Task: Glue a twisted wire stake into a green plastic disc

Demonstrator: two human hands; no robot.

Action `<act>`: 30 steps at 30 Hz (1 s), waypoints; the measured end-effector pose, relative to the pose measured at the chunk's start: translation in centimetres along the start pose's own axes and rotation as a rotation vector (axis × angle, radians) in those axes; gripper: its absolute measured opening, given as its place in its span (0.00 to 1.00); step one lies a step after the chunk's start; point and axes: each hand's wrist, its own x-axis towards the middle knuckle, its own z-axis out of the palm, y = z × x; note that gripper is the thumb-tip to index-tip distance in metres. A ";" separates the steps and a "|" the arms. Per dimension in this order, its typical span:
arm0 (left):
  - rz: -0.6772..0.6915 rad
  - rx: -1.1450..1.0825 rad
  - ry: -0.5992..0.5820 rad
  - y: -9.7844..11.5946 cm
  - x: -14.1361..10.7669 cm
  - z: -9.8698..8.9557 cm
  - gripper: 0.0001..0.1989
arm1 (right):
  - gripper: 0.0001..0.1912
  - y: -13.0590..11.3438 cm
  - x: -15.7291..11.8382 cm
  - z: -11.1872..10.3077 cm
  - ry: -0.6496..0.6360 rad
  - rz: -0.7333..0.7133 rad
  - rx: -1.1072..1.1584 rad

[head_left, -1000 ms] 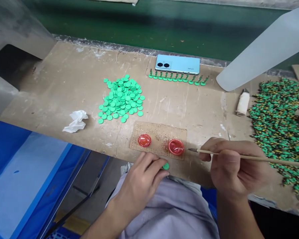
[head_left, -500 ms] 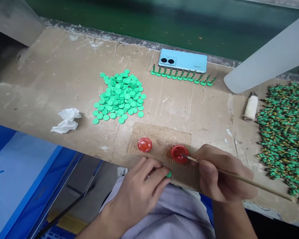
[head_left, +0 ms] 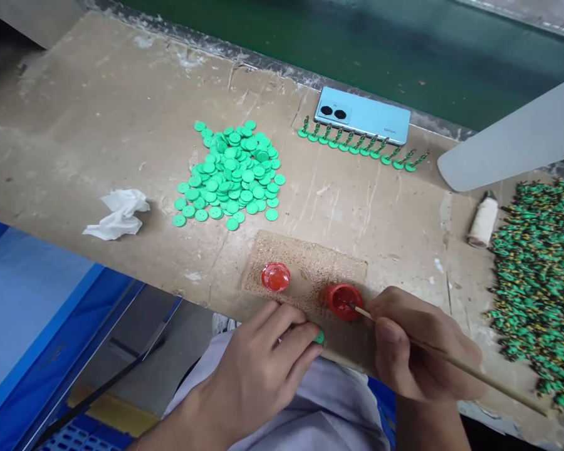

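Observation:
My right hand (head_left: 423,344) pinches a thin wooden paintbrush (head_left: 489,380), its long handle pointing to the lower right. The brush tip dips into a small red pot (head_left: 344,302) of red liquid. Near the table's front edge, my left hand (head_left: 272,357) is closed on a green disc (head_left: 319,337), of which only one edge shows past the fingertips. A second red dish (head_left: 276,277), perhaps the pot's lid, lies left of the pot. Both rest on a speckled cardboard piece (head_left: 310,250).
A heap of green discs (head_left: 235,175) lies left of centre. Behind, small figures on green bases (head_left: 343,147) stand in a row before a blue phone (head_left: 366,116). Many green figures (head_left: 536,282) are piled right, near a wrapped stub (head_left: 483,220) and pale post (head_left: 512,138). Crumpled tissue (head_left: 120,214) lies left.
The camera view has shifted slightly. The brush tip stays in the red pot, and my left hand still holds the green disc in about the same place.

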 end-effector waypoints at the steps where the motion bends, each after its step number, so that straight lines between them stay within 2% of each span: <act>1: -0.002 -0.003 0.000 0.0 0.0 0.0 0.04 | 0.12 0.0 0.0 0.0 0.001 -0.007 -0.003; 22: -0.004 -0.001 0.012 -0.1 0.0 0.1 0.04 | 0.14 0.3 -0.3 0.1 -0.050 0.016 -0.030; 30: 0.003 0.007 0.022 -0.1 0.2 0.2 0.04 | 0.11 -0.1 0.4 0.0 -0.062 0.016 -0.116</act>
